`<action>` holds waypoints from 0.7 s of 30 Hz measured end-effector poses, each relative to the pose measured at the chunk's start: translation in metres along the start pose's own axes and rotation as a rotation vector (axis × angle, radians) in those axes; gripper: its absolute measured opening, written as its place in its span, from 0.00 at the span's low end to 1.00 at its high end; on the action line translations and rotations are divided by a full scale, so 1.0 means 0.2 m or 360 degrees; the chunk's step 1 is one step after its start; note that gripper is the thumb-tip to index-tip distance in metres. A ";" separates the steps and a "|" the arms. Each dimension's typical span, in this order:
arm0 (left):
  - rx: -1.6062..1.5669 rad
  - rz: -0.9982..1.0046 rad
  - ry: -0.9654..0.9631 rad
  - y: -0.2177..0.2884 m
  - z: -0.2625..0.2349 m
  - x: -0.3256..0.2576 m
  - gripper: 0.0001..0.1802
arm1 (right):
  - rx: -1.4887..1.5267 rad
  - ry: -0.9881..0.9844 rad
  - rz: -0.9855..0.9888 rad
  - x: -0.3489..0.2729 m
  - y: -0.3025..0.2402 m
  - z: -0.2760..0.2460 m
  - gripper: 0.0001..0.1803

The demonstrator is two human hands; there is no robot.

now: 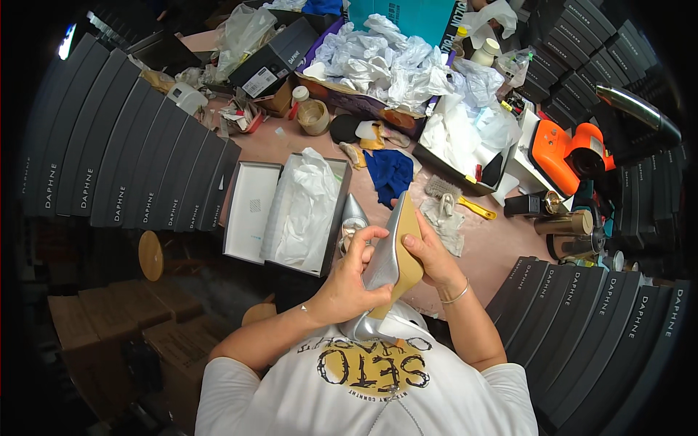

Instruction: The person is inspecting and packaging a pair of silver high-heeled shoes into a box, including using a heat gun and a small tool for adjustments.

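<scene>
Both hands hold a silver pointed shoe [392, 251] up in front of the chest, above the near edge of the pink surface [502, 251]. Its tan sole faces right and its pointed toe aims away from the person, toward the middle of the surface. The left hand [349, 280] wraps the silver upper from the left; its fingers [367, 236] curl over the top edge of the shoe and press against the silver side, thumb low near the heel. The right hand [432, 254] grips from the sole side, with its fingers [408, 234] laid flat along the tan sole and closed on it, so the shoe sits clamped between the two palms. A thin bracelet circles the right wrist.

Just beyond the left hand, the tip of a second silver shoe [354, 214] lies on the surface beside an open shoe box [305, 211] lined with white tissue paper; the box's lid [251, 211] lies touching its left side. A blue cloth [390, 174] lies farther in, and a yellow-handled brush [458, 200] lies to the right of the held shoe. Stacks of dark shoe boxes [138, 167] stand at the left edge.
</scene>
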State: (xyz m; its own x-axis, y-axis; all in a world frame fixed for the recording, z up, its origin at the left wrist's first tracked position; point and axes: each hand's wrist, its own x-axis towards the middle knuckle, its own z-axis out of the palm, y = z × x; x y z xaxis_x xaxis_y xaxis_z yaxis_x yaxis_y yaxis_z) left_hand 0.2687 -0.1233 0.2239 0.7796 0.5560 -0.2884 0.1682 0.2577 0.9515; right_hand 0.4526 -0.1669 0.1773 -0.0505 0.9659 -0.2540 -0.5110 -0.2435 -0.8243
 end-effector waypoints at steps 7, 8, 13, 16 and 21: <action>0.0067 0.0161 -0.0083 0.04 -0.01 -0.01 0.50 | 0.0100 -0.0086 0.0009 0.00 0.01 -0.02 0.47; 0.0043 0.0146 -0.0089 0.04 -0.01 -0.01 0.49 | 0.0100 -0.0088 0.0002 0.00 0.00 -0.02 0.47; 0.0029 0.0057 -0.0110 0.07 -0.02 0.00 0.46 | 0.0094 -0.0084 -0.0020 0.00 -0.01 -0.01 0.47; -0.0079 0.0061 -0.0052 0.06 -0.01 0.00 0.45 | 0.0097 -0.0083 -0.0022 0.00 -0.01 -0.01 0.47; -0.0044 0.0010 -0.0056 0.10 -0.01 0.00 0.45 | 0.0071 -0.0100 0.0013 0.00 -0.02 -0.01 0.47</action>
State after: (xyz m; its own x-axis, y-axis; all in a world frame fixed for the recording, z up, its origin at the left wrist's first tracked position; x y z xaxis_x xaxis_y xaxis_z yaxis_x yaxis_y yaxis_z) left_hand 0.2712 -0.1159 0.2415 0.8014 0.5298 -0.2777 0.1468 0.2759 0.9499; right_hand 0.4557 -0.1656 0.1792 -0.1075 0.9679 -0.2272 -0.5483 -0.2483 -0.7986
